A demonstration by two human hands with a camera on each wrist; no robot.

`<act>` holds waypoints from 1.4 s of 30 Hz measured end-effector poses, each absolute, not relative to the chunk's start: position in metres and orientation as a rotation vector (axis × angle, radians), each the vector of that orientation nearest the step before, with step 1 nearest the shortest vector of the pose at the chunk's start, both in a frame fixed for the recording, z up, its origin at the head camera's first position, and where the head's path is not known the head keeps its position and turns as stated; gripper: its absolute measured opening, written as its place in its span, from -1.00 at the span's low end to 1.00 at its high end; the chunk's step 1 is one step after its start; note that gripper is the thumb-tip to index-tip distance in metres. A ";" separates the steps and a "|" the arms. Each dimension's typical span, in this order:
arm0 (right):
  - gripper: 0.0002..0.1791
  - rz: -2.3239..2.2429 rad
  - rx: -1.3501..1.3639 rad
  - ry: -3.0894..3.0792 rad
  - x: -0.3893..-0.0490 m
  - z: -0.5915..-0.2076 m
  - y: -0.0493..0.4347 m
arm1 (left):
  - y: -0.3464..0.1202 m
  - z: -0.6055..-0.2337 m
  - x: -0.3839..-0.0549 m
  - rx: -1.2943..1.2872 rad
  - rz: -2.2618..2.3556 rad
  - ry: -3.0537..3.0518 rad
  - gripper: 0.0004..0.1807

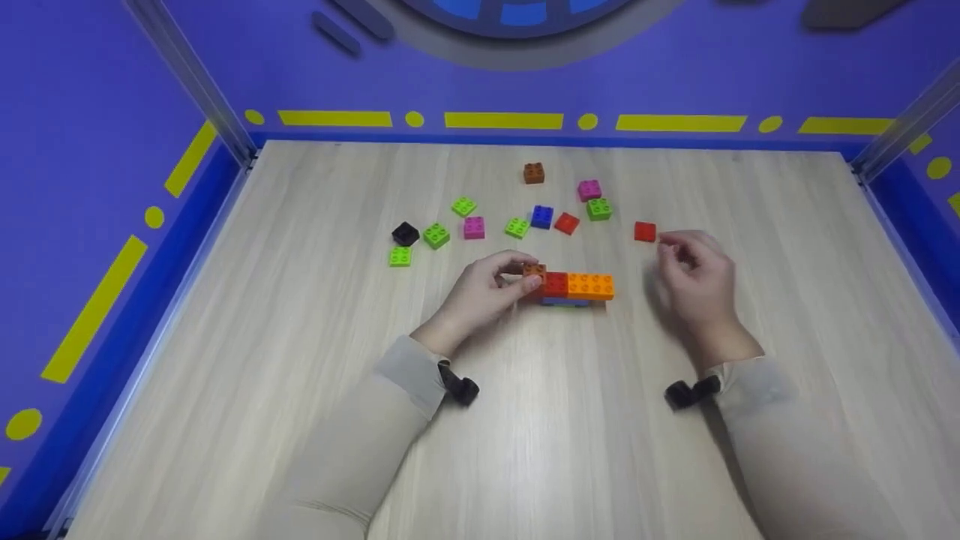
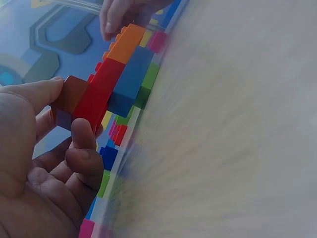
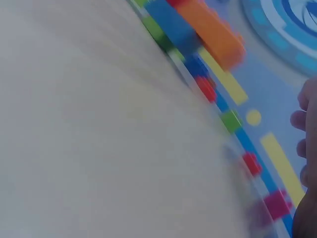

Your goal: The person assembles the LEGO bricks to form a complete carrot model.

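My left hand (image 1: pixel 487 292) grips the left end of a built brick model, thumb and fingers at its brown brick (image 2: pixel 74 94). The model has a red brick (image 2: pixel 99 94) beside an orange brick (image 1: pixel 590 286), with a blue brick (image 2: pixel 131 82) below them and a green brick (image 2: pixel 147 86) lowest. My right hand (image 1: pixel 697 285) is to the right of the model, fingers loosely curled, nothing visible in it. Its fingertips are close to a loose red brick (image 1: pixel 645 231). At the edge of the right wrist view only part of this hand (image 3: pixel 309 144) shows.
Loose bricks lie beyond the model: a brown one (image 1: pixel 533 173), a blue one (image 1: pixel 542 217), a pink one (image 1: pixel 474 227), a black one (image 1: pixel 406 234) and several green ones. A pink brick (image 3: pixel 277 204) shows near the right hand. Blue walls edge the wooden table (image 1: pixel 525 450).
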State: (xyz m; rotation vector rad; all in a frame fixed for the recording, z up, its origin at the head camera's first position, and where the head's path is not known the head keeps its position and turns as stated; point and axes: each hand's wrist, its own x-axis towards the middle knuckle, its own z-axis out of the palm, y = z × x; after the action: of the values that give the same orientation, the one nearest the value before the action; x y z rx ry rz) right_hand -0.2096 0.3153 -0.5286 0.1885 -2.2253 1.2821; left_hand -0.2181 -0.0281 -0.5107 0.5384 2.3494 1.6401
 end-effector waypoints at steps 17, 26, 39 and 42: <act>-0.60 0.897 0.035 -2.680 -0.219 -0.532 0.362 | -0.032 -0.512 -0.217 0.464 1.610 2.342 -0.42; -0.59 0.980 -0.080 -2.605 -0.217 -0.528 0.357 | -0.032 -0.512 -0.218 0.454 1.602 2.373 -0.46; -0.61 1.411 0.015 -2.300 -0.217 -0.532 0.350 | -0.031 -0.512 -0.219 0.433 1.594 2.410 -0.48; -0.52 1.518 -0.061 -2.281 -0.217 -0.531 0.350 | -0.032 -0.513 -0.220 0.430 1.592 2.429 -0.47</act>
State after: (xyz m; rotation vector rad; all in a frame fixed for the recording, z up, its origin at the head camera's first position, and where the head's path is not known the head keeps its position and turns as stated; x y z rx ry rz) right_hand -0.2169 0.3496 -0.5309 -0.0605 -2.2810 1.5182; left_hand -0.2197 -0.0315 -0.5132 0.4304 2.4289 1.5923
